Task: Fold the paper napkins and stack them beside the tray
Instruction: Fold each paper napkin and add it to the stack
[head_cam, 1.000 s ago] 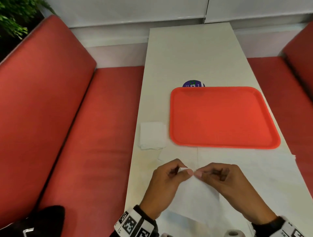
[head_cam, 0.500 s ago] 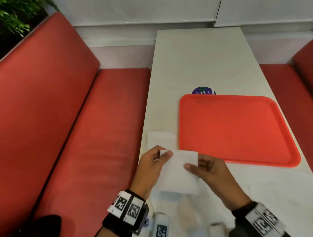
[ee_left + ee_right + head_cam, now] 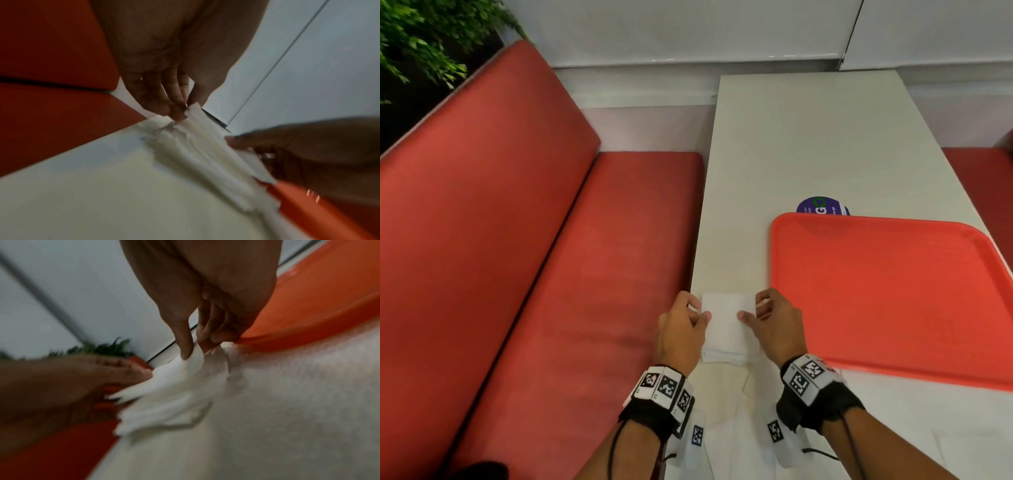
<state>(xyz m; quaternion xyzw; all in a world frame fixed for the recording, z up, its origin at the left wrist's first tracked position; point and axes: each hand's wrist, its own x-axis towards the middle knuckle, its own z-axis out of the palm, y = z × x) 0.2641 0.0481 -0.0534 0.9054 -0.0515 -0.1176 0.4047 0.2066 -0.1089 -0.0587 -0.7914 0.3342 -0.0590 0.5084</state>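
A folded white napkin point(image 3: 727, 320) lies on top of a small stack of folded napkins point(image 3: 724, 358) on the white table, just left of the red tray point(image 3: 893, 291). My left hand point(image 3: 683, 329) pinches the napkin's left edge, thumb on top. On the right edge my right hand point(image 3: 774, 323) does the same. The left wrist view shows my left hand point(image 3: 180, 112) nipping a corner of the layered napkin stack point(image 3: 205, 146). In the blurred right wrist view my right hand point(image 3: 193, 350) pinches the napkin point(image 3: 174, 386) beside the tray point(image 3: 308, 305).
Unfolded white napkins point(image 3: 893, 428) lie spread on the table in front of the tray. A round purple sticker point(image 3: 822, 205) peeks from behind the tray. A red bench point(image 3: 534, 274) runs along the table's left edge. A green plant point(image 3: 421, 41) stands at the back left.
Both hands carried the folded napkin forward and left from the near part of the table and set it down on the stack beside the tray.
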